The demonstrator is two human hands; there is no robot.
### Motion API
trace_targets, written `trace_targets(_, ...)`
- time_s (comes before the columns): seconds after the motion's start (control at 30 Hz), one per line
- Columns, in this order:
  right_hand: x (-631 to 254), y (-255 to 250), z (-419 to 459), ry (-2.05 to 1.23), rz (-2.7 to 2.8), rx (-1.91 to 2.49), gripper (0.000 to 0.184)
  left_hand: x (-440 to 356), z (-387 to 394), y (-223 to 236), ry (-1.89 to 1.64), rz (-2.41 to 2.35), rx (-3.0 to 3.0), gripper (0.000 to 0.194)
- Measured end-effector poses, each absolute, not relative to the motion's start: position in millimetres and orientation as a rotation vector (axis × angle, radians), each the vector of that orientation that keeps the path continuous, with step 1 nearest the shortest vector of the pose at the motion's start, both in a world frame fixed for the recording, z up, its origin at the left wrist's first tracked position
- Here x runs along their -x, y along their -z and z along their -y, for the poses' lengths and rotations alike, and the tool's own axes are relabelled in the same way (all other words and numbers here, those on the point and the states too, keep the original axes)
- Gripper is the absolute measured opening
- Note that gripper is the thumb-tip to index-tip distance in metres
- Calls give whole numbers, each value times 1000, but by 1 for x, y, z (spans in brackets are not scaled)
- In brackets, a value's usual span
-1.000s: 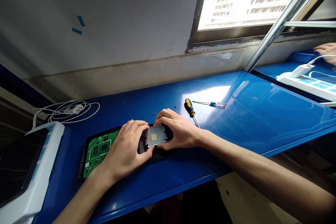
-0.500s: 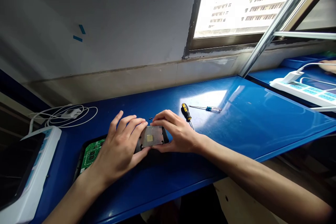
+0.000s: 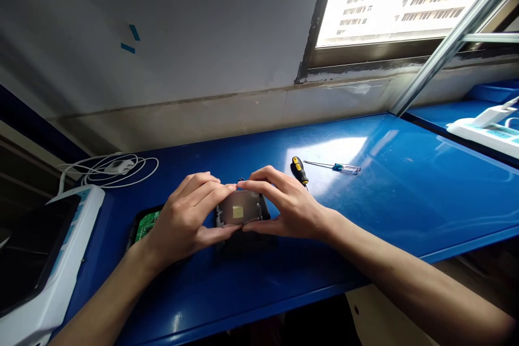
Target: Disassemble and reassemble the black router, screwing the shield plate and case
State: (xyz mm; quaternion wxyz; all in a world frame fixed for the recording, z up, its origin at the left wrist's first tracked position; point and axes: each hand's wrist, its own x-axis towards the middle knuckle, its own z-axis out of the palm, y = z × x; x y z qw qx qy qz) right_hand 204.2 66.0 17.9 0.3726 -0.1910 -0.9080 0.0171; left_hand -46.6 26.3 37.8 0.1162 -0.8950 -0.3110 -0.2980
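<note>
Between my two hands is a thin grey metal plate point(image 3: 248, 206) with a small yellowish square on its face. My left hand point(image 3: 190, 211) is closed on the plate's left part, fingertips at the far edge and thumb at the near edge. On the right part, my right hand point(image 3: 286, 203) grips it the same way, its thumb almost meeting the left one. A black casing point(image 3: 264, 208) shows around and under the plate; whether the plate touches it I cannot tell. Beside my left wrist lies a green circuit board point(image 3: 146, 224) in a black shell, partly covered by my forearm.
Small dark screws point(image 3: 241, 179) lie just beyond the plate. A black-and-yellow screwdriver point(image 3: 299, 170) and a clear-handled screwdriver point(image 3: 344, 168) lie to the right. At left are a white power strip point(image 3: 91, 200), a dark-screened device point(image 3: 36, 254) and a coiled white cable point(image 3: 140, 165).
My view has turned a little left, so the scene sits further right. My left fingers have drawn in closer around the plate. Both hands remain on it.
</note>
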Motion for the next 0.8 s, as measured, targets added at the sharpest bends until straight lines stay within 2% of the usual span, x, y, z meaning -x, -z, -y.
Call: trace_targets(0.8,-209,-17,-69,-361,2293,550,60,51,-27,-33,932,1023,2569,45)
